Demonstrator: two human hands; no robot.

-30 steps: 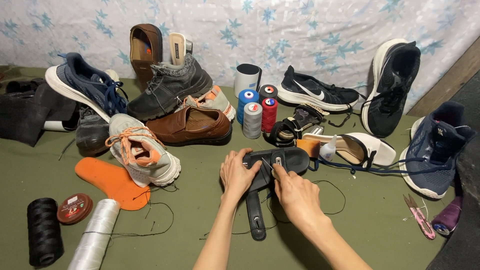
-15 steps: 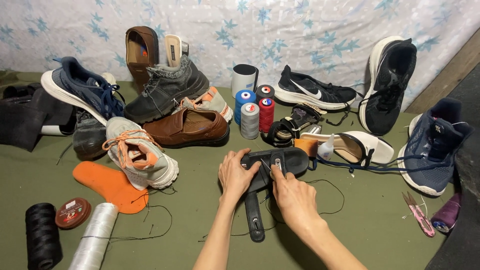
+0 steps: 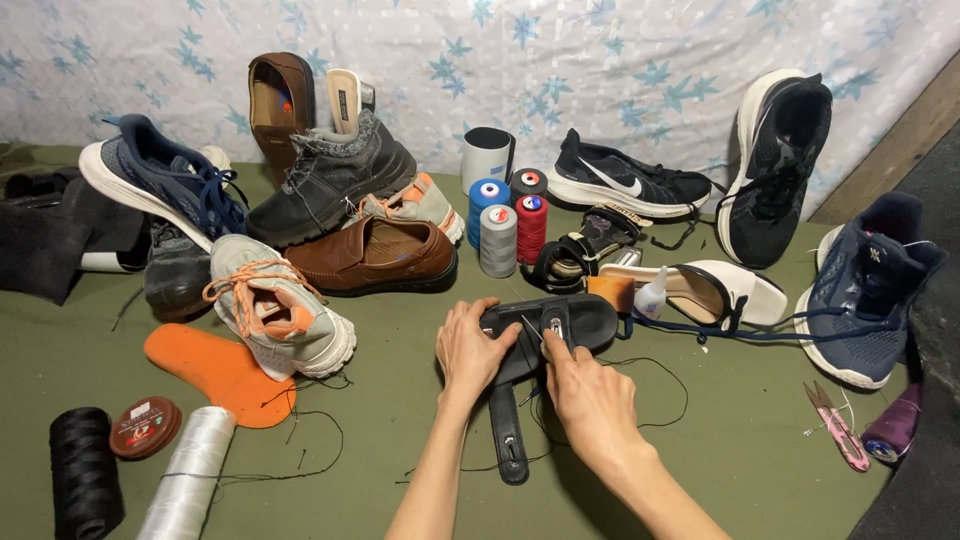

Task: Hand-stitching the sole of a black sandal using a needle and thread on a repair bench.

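A black sandal (image 3: pixel 560 322) lies on the green cloth-covered floor (image 3: pixel 400 420) near the middle of the view, its loose black strap (image 3: pixel 507 430) trailing toward the person. The left hand (image 3: pixel 472 350) grips the sandal's near end, fingers (image 3: pixel 490 318) curled over the edge and closed on it. The right hand (image 3: pixel 590 392) rests on the strap bridge, thumb and forefinger pinched narrow around a thin needle (image 3: pixel 531 330); dark thread (image 3: pixel 660 400) loops on the floor just beside that wrist.

Compared with a second ago, both hands keep the same grips and the sandal lies where it did; the right hand has shifted only slightly along the strap, and nothing around has moved.

Just beyond the sandal stand spools of thread (image 3: pixel 497 240) in blue, grey and red, with a white flat shoe (image 3: pixel 715 290) to the right and a navy sneaker (image 3: pixel 865 290) farther out. To the left sit a brown loafer (image 3: pixel 380 255), a grey-and-orange sneaker (image 3: pixel 275 310) and an orange insole (image 3: pixel 215 370). Near the left edge lie a black thread cone (image 3: pixel 82 470), a white thread cone (image 3: pixel 190 475) and a round tin (image 3: pixel 146 427). Pink thread snips (image 3: pixel 838 425) lie at the right.
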